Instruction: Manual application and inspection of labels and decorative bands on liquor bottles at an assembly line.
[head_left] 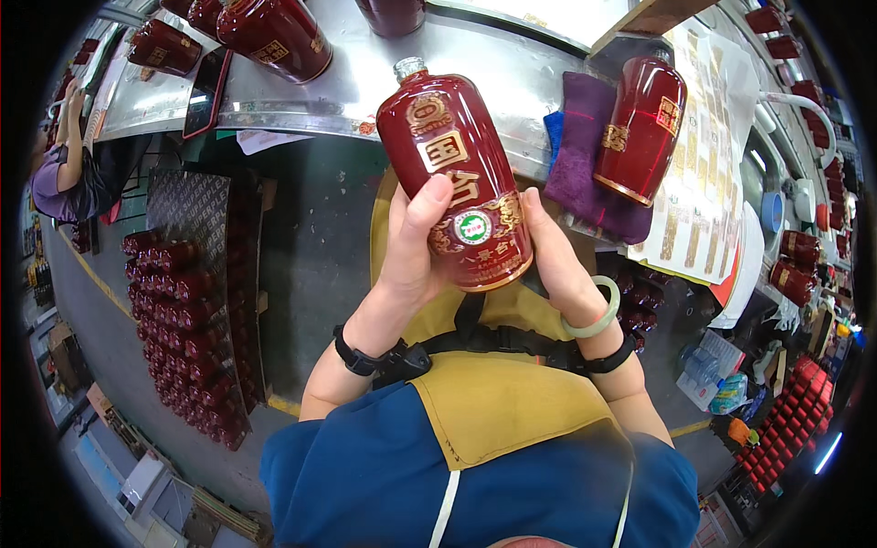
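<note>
A dark red glass bottle [461,164] with gold lettering and a round green-and-white sticker is held up in front of me, its clear neck tilted to the upper left. My left hand [416,233] is closed round its lower left side, thumb lying across the front. Against the lower right side presses my right hand [553,251], its fingers mostly hidden behind the glass. A second red bottle [642,128] lies to the right on a folded purple cloth [585,151].
Several red bottles [274,41] stand along the metal bench [338,100], with a dark phone-like slab [208,91] near its edge. Sheets of gold labels [699,173] lie at right. Stacked bottles [187,338] fill the floor at left. Another person [68,173] works at far left.
</note>
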Demonstrator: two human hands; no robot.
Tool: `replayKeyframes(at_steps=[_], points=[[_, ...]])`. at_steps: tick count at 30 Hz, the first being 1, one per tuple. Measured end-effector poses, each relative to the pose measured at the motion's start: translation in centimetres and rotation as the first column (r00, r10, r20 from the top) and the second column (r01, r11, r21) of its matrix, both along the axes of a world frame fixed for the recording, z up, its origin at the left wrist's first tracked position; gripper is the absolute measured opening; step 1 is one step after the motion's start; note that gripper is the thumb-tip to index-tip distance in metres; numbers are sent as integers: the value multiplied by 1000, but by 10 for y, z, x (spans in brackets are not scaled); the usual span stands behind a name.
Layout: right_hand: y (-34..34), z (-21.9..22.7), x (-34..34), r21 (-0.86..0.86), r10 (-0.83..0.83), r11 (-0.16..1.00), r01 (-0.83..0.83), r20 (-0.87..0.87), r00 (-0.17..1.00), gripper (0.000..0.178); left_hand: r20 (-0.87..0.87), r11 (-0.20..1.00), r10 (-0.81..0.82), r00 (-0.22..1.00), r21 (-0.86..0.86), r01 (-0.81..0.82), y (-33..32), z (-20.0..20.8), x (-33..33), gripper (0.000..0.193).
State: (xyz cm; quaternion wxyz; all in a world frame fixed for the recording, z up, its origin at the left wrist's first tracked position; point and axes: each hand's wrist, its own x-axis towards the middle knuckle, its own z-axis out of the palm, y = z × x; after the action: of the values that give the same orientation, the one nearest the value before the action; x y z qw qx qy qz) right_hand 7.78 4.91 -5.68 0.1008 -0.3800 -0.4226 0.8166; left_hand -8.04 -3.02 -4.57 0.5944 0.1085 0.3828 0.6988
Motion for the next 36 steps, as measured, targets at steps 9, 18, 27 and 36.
replayKeyframes(at_steps=[9,18,27,36], points=[[-7,28,34,298,-162,942,156,-4,987,32,-39,968,218,975,-116,-221,-3,27,-4,45],[-11,61,14,877,-166,476,74,6,986,19,-166,945,271,948,-139,-295,-6,23,-9,44],[-26,64,-3,901,-2,434,23,-24,1000,23,-301,918,312,901,-149,-367,-7,18,-6,45],[-28,57,-5,932,-102,359,46,-9,995,23,-259,925,331,907,-99,-366,-8,14,-7,41]])
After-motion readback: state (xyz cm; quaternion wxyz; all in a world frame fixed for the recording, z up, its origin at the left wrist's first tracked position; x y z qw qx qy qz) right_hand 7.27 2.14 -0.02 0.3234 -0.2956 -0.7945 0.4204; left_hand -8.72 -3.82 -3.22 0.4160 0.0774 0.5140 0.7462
